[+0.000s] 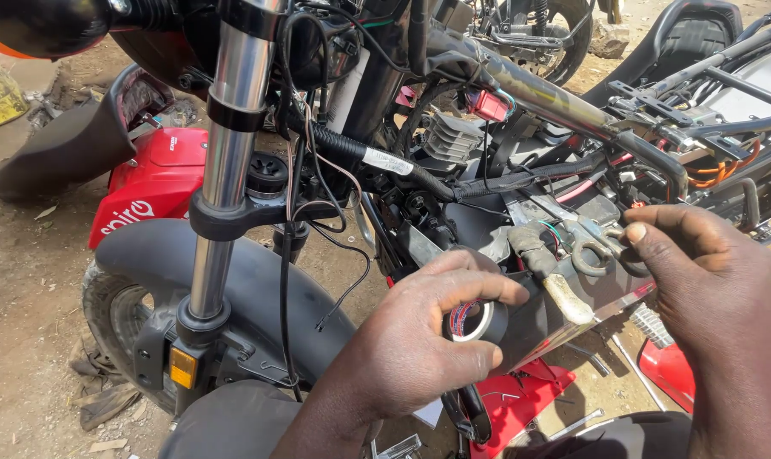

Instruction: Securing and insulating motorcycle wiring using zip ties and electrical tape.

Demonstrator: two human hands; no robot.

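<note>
Left fingers [475,289] curled and pressed around a small roll of black insulating tape [475,321], thumb beneath, index laid over the top, white core facing up. Left hand [419,340] low in the middle of the view, just below the wiring. Right fingertips [636,231] pinched together on the grey metal ring terminals [591,255], apparently gripping one; no telling whether a strip of tape also runs between them. Right hand [700,280] a little higher, near the roll but apart from it. Between the two hands, a thick cable with a worn, pale wrapped end [538,251], lying across a black box-like housing with a shiny lower edge [538,327]; contents of that housing hidden, so nothing to report inside.

Probably best handled so: keep the roll close to the cable, hold the tape taut, overlap each turn, steady the terminals firmly, and leave the bare ring faces uncovered.

Further out, a chrome fork tube [228,153], a black front mudguard [249,280], a red body panel [160,174], and dry dirt ground [28,280].
</note>
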